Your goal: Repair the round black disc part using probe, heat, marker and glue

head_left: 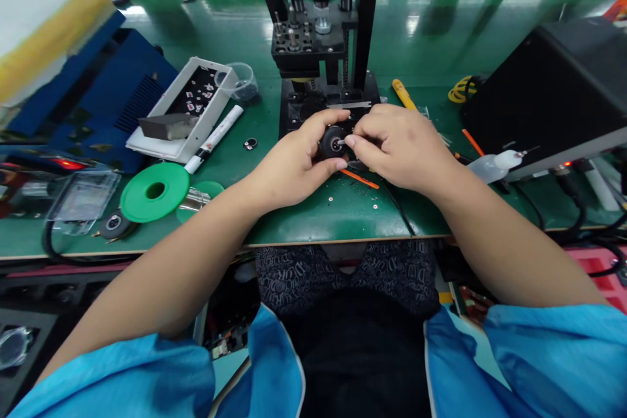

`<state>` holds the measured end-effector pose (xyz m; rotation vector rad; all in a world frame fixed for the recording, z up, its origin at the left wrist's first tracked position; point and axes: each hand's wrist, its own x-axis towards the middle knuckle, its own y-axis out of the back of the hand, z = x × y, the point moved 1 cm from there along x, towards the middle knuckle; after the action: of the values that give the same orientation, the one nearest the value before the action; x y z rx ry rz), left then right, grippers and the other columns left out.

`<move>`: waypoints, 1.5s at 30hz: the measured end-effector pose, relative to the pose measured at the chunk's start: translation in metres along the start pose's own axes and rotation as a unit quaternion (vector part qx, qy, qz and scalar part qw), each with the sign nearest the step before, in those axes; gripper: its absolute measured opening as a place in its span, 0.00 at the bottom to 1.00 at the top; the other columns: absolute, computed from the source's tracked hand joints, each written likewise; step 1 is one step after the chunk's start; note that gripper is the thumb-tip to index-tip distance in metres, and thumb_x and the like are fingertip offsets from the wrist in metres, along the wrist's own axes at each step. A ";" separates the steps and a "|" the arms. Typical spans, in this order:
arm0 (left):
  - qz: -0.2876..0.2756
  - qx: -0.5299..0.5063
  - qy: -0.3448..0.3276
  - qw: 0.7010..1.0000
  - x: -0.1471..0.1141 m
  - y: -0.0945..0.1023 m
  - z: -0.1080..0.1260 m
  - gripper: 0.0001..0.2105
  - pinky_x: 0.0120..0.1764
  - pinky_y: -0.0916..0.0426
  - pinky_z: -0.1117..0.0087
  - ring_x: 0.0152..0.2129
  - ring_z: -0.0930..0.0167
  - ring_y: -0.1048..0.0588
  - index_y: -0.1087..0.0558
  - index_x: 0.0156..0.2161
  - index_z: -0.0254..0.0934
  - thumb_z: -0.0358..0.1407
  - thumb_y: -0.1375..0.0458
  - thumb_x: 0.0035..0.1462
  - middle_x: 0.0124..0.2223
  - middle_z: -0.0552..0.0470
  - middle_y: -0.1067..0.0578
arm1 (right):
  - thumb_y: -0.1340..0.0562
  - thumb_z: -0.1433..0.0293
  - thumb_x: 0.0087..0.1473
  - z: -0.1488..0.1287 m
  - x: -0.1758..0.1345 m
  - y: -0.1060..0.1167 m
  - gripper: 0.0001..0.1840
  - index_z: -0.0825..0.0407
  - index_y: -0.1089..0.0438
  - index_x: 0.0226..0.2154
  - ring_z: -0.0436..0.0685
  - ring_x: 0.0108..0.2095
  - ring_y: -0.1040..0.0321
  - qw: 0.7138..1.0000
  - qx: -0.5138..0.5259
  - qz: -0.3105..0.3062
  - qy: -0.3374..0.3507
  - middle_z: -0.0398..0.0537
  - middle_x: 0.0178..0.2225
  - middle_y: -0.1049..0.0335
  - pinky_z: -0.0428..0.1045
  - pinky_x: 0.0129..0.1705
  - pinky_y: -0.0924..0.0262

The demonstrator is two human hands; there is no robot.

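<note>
Between the thumb and fingers of my left hand [295, 160] is a small round black part [329, 143] with a lighter ring and tiny contacts at its centre. My right hand [399, 144] pinches a thin greyish piece [341, 142] whose end meets the centre of that part. What kind of piece it is cannot be made out. Both hands are in front of the base of a black press [327, 19]. A pair of orange-handled tweezers or a similar thin orange tool [360, 178] lies partly under my hands.
To the left are a white box [196, 124] of small parts, a marker [215, 137], a green spool [155, 192], a solder reel [194, 201] and a blue machine [122, 88]. On the right stand a black box-shaped device [543, 85], a dropper bottle [494, 165] and cables.
</note>
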<state>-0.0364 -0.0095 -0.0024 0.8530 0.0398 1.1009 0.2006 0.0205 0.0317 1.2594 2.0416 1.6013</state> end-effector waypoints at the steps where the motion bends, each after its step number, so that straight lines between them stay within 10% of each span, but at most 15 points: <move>1: 0.000 0.006 0.000 1.000 0.000 0.000 0.001 0.33 0.80 0.30 0.45 0.76 0.51 0.25 0.34 0.77 0.38 0.32 0.38 0.70 0.79 0.40 0.26 | 0.39 0.60 0.74 0.000 0.000 0.000 0.18 0.50 0.23 0.34 0.60 0.39 0.34 1.000 -0.009 -0.001 -0.001 0.49 0.35 0.28 0.56 0.43 0.49; 17: 0.003 0.136 0.006 0.991 0.000 0.002 0.003 0.29 0.67 0.19 0.52 0.65 0.53 0.16 0.30 0.73 0.33 0.36 0.35 0.71 0.71 0.37 0.19 | 0.43 0.62 0.79 -0.009 -0.003 0.001 0.22 0.54 0.14 0.49 0.69 0.48 0.24 0.992 -0.121 -0.019 0.000 0.58 0.46 0.18 0.59 0.45 0.38; 45: -0.055 0.023 0.003 0.998 0.003 0.006 0.009 0.29 0.72 0.23 0.52 0.66 0.56 0.18 0.29 0.73 0.34 0.38 0.37 0.69 0.71 0.40 0.19 | 0.38 0.59 0.73 0.000 -0.002 0.009 0.19 0.50 0.21 0.32 0.57 0.37 0.33 0.998 0.036 -0.051 0.022 0.46 0.33 0.26 0.55 0.42 0.49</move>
<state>-0.0361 -0.0116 0.0088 0.8796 0.1160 1.0017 0.2059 0.0196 0.0390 1.1324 2.1707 1.5354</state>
